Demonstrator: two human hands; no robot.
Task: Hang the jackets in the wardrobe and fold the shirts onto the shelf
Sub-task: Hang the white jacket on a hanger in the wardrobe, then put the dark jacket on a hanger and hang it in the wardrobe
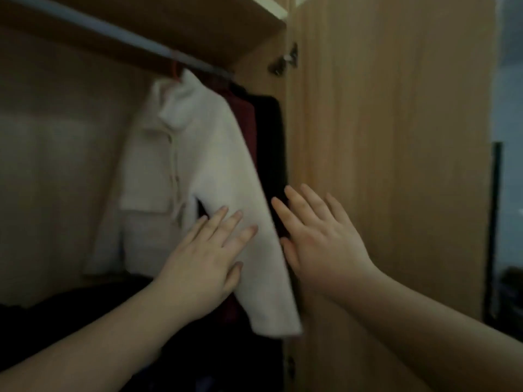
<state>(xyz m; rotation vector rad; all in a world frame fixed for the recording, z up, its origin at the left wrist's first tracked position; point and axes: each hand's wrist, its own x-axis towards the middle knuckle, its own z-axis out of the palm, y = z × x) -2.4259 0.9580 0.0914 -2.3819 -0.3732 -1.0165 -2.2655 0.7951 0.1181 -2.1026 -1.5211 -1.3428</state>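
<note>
A cream white jacket [195, 154] hangs from a red hanger [176, 69] on the grey wardrobe rail [113, 32]. Behind it hang a dark red garment [244, 114] and a black garment [270, 137]. My left hand [206, 261] lies flat, fingers spread, against the jacket's near sleeve. My right hand [319, 239] is open with fingers apart, just right of that sleeve, in front of the black garment. Neither hand grips anything.
The open wooden wardrobe door [390, 165] stands close on the right, with a metal hinge [285, 60] near its top. A wooden shelf [215, 21] runs above the rail. Dark clothes [85, 295] lie heaped at the wardrobe's bottom left.
</note>
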